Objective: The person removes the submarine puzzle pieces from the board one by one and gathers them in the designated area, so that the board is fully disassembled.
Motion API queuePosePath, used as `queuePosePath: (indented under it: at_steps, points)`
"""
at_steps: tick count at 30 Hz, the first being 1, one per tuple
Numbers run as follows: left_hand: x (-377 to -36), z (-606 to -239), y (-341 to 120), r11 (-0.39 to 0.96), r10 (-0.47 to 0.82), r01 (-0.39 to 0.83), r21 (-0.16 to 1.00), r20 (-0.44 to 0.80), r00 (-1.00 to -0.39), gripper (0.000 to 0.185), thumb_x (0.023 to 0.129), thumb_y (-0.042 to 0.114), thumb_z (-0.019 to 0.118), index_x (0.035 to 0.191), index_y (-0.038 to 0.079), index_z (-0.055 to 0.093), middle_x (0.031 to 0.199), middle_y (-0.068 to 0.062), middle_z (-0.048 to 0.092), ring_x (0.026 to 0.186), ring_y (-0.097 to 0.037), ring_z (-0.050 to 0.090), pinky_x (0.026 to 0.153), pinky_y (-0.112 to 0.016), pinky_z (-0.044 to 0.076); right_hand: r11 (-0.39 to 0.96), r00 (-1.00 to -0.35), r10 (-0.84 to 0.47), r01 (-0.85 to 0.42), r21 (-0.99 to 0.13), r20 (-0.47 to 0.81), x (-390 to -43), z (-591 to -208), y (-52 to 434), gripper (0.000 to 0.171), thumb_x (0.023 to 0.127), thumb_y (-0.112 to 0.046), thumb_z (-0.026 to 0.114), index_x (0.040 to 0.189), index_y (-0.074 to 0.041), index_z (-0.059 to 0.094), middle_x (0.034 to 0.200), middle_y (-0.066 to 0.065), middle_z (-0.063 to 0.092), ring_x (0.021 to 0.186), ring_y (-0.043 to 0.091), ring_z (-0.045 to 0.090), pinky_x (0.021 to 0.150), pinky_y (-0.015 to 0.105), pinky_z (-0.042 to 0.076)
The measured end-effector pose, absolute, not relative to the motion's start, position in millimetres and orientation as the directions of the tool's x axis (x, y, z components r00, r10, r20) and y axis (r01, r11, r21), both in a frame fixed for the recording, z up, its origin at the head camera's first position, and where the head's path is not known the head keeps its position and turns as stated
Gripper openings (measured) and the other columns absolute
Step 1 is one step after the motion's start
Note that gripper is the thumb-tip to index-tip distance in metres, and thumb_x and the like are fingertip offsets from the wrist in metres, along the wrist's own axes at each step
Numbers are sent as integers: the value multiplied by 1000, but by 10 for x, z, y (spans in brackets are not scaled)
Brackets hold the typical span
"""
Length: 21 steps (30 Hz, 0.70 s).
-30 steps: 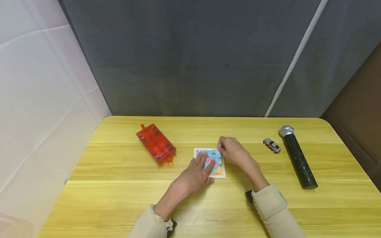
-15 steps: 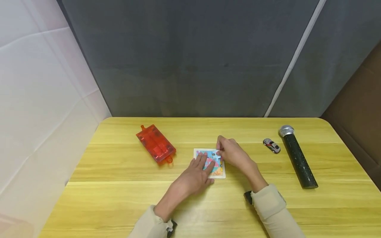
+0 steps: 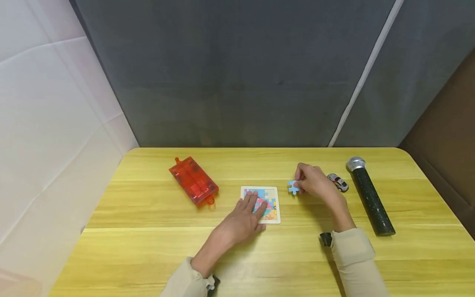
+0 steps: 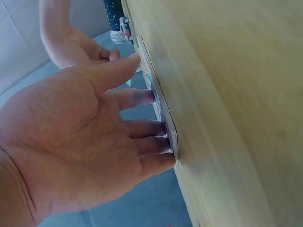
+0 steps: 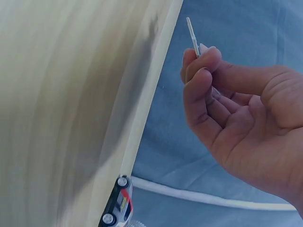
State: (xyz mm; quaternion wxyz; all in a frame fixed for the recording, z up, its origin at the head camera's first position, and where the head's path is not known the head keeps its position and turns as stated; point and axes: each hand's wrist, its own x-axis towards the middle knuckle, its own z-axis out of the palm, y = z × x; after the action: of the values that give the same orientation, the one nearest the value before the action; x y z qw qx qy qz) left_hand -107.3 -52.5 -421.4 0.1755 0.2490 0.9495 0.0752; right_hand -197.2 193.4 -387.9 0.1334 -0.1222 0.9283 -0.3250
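A square jigsaw puzzle [image 3: 273, 214] in a pale frame lies on the table, with a bare gap at its upper right corner. My left hand [image 3: 243, 218] rests on it, fingers spread and fairly straight; in the left wrist view the fingertips [image 4: 149, 97] press on its face. To the right of the puzzle, my right hand [image 3: 315, 183] pinches a light blue jigsaw piece [image 3: 292, 188] between thumb and fingers. The right wrist view shows that piece [image 5: 192, 35] edge-on, held above the table. Palm and fingers hide the puzzle's lower left part.
A see-through red plastic case [image 3: 194, 181] lies to the left on the wooden table [image 3: 148, 247]. Right of my right hand are a small toy car [image 3: 338, 182] and a black microphone [image 3: 372, 200] with a silver head. A dark grey curtain [image 3: 230, 74] hangs behind the table.
My right hand has lifted a blue jigsaw piece out of the puzzle's upper right corner and carried it rightward, leaving a bare gap. The left hand stays in place.
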Motion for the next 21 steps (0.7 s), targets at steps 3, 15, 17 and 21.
queuePosePath:
  at_steps: [3,15,17,21]
  points:
    - [-1023,-4064,-521,864,499,437,251,-308,-810,65,116,35,55,173,11,34,181,-24,19,170,-38,17,136,-52,23,761,-933,-315,-139,-633,-173,-1974,-3862,2014,14,103,4,71,97,1,59,80,13,69,68,22,67,65,32,51]
    - [-1079,-4228,-534,855,512,445,269,-288,-809,66,116,36,55,174,11,33,182,-25,18,171,-39,15,136,-53,23,760,-919,-317,-97,-643,-235,-1976,-3804,2487,14,102,6,70,96,3,57,78,13,68,69,23,66,65,35,52]
    - [-1077,-4224,-533,854,513,448,264,-286,-809,66,116,36,55,174,11,33,182,-25,18,171,-39,15,136,-53,23,768,-914,-314,-86,-635,-257,-1974,-3812,2562,15,101,6,70,95,3,57,76,12,67,67,21,64,64,34,51]
    - [-1038,-4122,-528,858,508,448,249,-289,-811,65,116,34,56,173,10,35,182,-24,19,170,-39,17,136,-53,24,761,-902,-332,-84,-643,-276,-1994,-3874,2610,15,100,5,71,94,3,57,74,10,67,65,19,63,64,33,51]
